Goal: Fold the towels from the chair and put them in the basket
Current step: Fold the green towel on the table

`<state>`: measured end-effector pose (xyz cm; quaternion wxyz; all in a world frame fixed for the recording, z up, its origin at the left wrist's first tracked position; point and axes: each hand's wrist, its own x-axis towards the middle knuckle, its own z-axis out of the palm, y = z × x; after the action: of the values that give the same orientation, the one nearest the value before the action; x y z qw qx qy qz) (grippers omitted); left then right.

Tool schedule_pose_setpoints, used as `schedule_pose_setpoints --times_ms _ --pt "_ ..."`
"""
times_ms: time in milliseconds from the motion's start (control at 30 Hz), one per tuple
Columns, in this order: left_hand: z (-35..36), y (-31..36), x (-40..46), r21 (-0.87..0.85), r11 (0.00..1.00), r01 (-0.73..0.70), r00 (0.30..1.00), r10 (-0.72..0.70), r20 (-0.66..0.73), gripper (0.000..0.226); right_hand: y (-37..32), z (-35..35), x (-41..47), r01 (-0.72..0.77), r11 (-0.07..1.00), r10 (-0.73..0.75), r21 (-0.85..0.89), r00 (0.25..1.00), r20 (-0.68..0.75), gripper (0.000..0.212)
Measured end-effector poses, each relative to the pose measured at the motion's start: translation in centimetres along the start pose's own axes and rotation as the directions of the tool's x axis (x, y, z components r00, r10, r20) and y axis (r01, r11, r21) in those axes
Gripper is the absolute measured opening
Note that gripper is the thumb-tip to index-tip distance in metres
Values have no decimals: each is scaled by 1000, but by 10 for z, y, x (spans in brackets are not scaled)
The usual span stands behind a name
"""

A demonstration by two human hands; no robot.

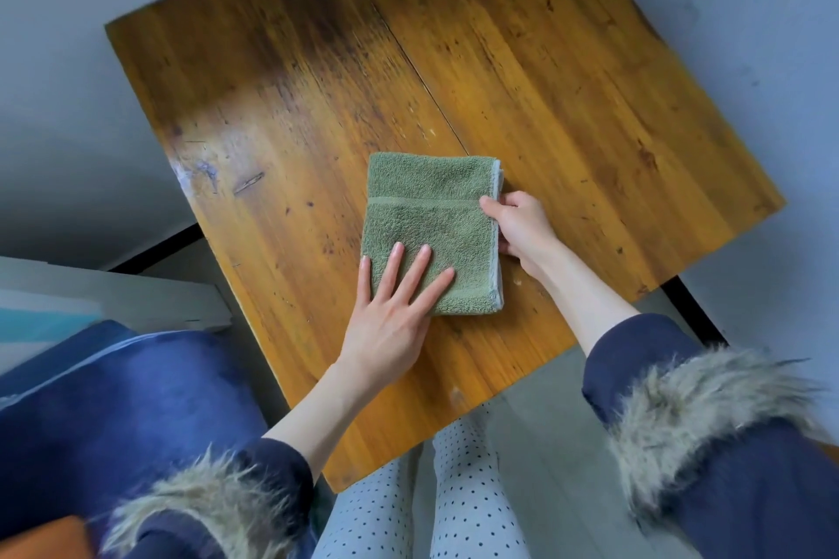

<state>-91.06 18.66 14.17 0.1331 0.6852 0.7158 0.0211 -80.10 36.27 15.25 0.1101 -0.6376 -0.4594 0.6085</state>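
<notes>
A green towel [431, 204], folded into a small rectangle, lies flat on the wooden table [567, 73] near its front edge. My left hand [395, 309] presses on the towel's near left corner with straight, spread fingers. My right hand [522, 227] grips the towel's right edge, thumb on top and fingers curled under the layers. A dark blue towel [127, 395] lies in a heap at the lower left, with an orange one [45, 536] showing at the bottom left corner. No basket is in view.
A grey shelf or frame [113, 290] stands left of the table. Grey floor [749, 36] surrounds the table. My legs in dotted trousers [426, 499] are below the table's front edge.
</notes>
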Motion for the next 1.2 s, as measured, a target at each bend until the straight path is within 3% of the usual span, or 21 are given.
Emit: schedule_pose_setpoints --times_ms 167,267,367,500,700,767,833,867,933,1000,1033,1100,1200 --pt "1 11 3 69 996 52 998 -54 39 54 1 4 -4 108 976 -132 -192 984 -120 28" --pt "2 9 3 72 996 59 995 -65 78 51 13 4 -22 126 961 -156 -248 982 -106 31" --pt "3 6 1 28 998 47 997 -49 68 52 36 1 -40 73 979 -79 -188 997 -24 24" --pt "4 2 -2 -43 999 28 1000 -29 -10 49 48 -3 -45 92 988 -96 -122 995 -27 10" --pt "7 2 5 83 996 -10 998 5 65 55 45 -5 -40 29 997 -29 -77 1000 4 8" --pt "5 4 5 58 998 -2 997 -2 71 53 40 -5 -41 48 982 -64 -182 994 -84 11" --pt "2 0 5 -1 1000 3 999 -3 39 49 35 1 -48 185 891 -301 -415 924 -235 23" --pt "-1 -5 7 -28 1000 6 1000 -6 9 47 33 5 -54 291 804 -460 -518 857 -232 27" --pt "-7 -16 20 -48 999 23 998 -25 -57 44 29 17 -57 444 557 -663 -702 747 -53 36" --pt "-13 -28 43 -44 998 54 994 -58 -91 46 25 25 -47 476 305 -692 -825 706 151 44" --pt "-16 -33 57 -41 997 60 993 -64 -98 46 22 28 -37 464 237 -681 -854 706 195 46" --pt "-18 -42 80 -16 999 52 995 -53 -87 47 16 30 -17 413 199 -651 -889 734 195 51" --pt "-12 -49 99 56 998 38 999 -36 -32 51 16 28 7 368 229 -596 -901 785 169 54"
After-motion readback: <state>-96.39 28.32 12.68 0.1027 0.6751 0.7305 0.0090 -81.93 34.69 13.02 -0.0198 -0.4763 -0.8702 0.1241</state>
